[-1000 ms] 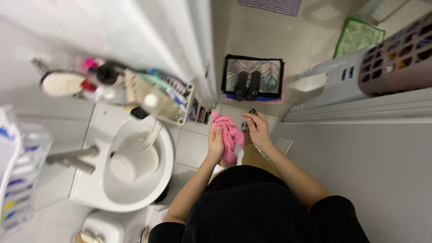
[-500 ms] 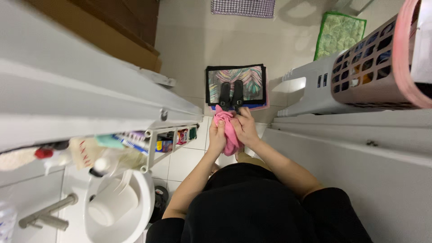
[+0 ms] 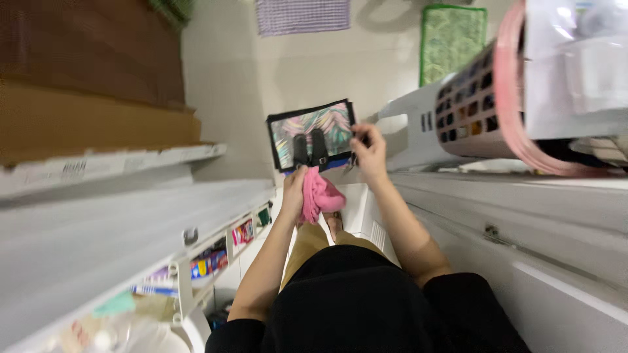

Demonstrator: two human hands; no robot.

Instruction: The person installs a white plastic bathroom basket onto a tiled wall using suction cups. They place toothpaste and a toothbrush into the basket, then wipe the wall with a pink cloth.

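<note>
Pink cloth point(image 3: 320, 195) hangs bunched from the left hand point(image 3: 294, 185), whose fingers are closed around its upper end, just above the person's tan trouser leg and below a floor mat. The right hand point(image 3: 369, 151) is raised beside it, fingers curled near the mat's right edge; it seems to pinch something small and dark, but blur makes it impossible to tell what, or whether it grips at all. The mat point(image 3: 313, 134) lies on the pale tiled floor point(image 3: 261, 78), black-bordered with a swirling green and pink pattern, and carries a pair of dark sandals point(image 3: 309, 149). Part of a bare foot shows under the cloth, mostly hidden. At the left, a white shelf point(image 3: 216, 252) holds small packages in red, blue and yellow, their labels too blurred to make out, and the lower left corner is smeared. At the right, a brown perforated basket point(image 3: 468, 108) with a pink rim is cut off by the frame. Farther off lie a purple rug point(image 3: 302, 16) and a green rug point(image 3: 453, 38), both cropped at the top edge; brown wood fills the upper left.
</note>
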